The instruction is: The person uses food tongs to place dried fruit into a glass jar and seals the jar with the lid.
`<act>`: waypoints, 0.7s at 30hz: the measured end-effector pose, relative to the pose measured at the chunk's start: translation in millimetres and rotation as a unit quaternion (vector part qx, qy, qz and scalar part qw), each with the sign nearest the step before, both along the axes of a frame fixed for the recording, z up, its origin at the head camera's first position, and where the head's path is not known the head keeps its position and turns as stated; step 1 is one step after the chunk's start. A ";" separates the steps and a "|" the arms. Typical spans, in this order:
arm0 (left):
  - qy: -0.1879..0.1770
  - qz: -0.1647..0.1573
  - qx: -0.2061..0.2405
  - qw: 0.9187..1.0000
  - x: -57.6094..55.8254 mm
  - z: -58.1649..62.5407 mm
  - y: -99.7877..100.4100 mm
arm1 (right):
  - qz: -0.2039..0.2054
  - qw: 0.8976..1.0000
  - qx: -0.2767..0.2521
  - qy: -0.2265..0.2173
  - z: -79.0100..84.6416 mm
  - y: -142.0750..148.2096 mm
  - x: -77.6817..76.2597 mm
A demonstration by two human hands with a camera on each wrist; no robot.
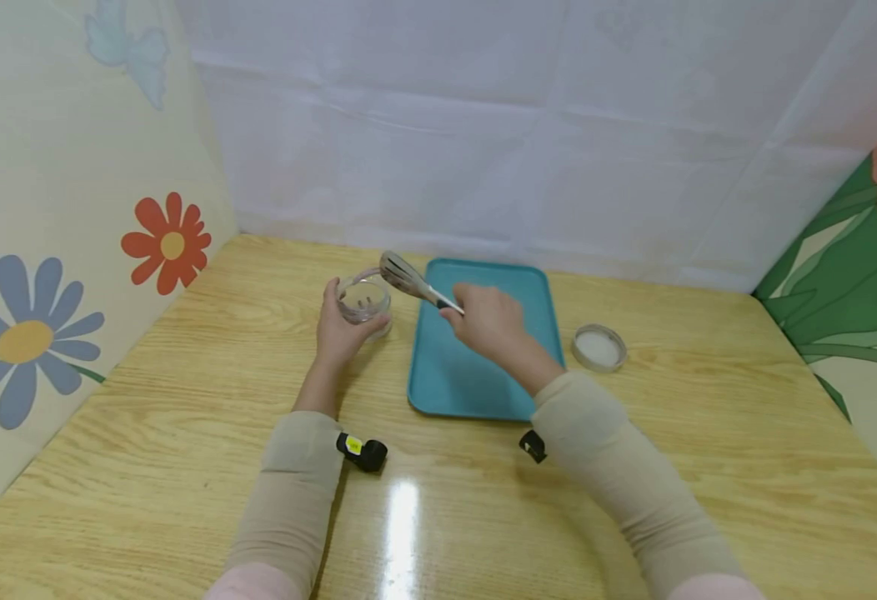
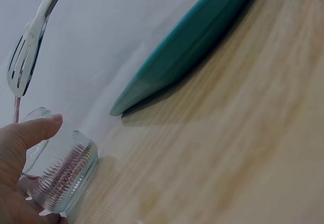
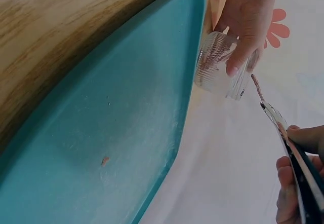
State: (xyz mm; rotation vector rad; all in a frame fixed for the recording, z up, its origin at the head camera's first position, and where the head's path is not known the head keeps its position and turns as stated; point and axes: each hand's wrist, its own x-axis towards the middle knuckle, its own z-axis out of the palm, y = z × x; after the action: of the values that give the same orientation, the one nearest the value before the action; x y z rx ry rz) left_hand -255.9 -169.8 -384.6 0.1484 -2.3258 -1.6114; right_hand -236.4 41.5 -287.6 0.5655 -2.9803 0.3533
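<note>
My left hand (image 1: 337, 332) grips a clear ribbed glass jar (image 2: 66, 176) on the table, left of the tray, with fingers and thumb around its side. Reddish-brown strips show through the glass. My right hand (image 1: 489, 318) holds slotted metal tongs (image 1: 406, 277), their head pointing left and above the jar's mouth. From the tongs' tips hangs a thin reddish-brown strip (image 3: 257, 86), its lower end close to the jar's rim. Part of the jar is hidden behind my left hand.
A teal rectangular tray (image 1: 446, 383) lies in the middle of the wooden table, partly under my right arm. On it is a small reddish-brown crumb (image 3: 105, 161). To the tray's right sits a shallow round lid (image 1: 599, 347). A white cloth (image 1: 438, 150) hangs behind the table.
</note>
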 end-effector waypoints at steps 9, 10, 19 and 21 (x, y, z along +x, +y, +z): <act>0.002 0.003 -0.001 1.000 0.0 -0.1 0.7 | 0.007 1.000 0.005 -0.011 -2.3 -7.6 3.1; 0.003 0.005 -0.004 1.000 0.1 0.0 0.8 | 0.006 1.000 0.006 -0.012 -2.8 -8.1 3.2; 0.003 0.007 -0.008 1.000 -1.0 -0.7 0.3 | -0.017 1.000 -0.012 -0.006 -4.3 -8.4 2.4; 0.002 0.008 -0.007 1.000 -1.3 -0.9 0.1 | -0.020 1.000 -0.014 -0.006 -4.2 -8.0 2.4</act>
State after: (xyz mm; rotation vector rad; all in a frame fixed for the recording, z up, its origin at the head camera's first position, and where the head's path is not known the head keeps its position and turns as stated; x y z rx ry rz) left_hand -257.3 -169.6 -385.5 0.1593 -2.3272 -1.5849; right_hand -234.0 33.5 -291.8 0.5030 -2.9870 0.3964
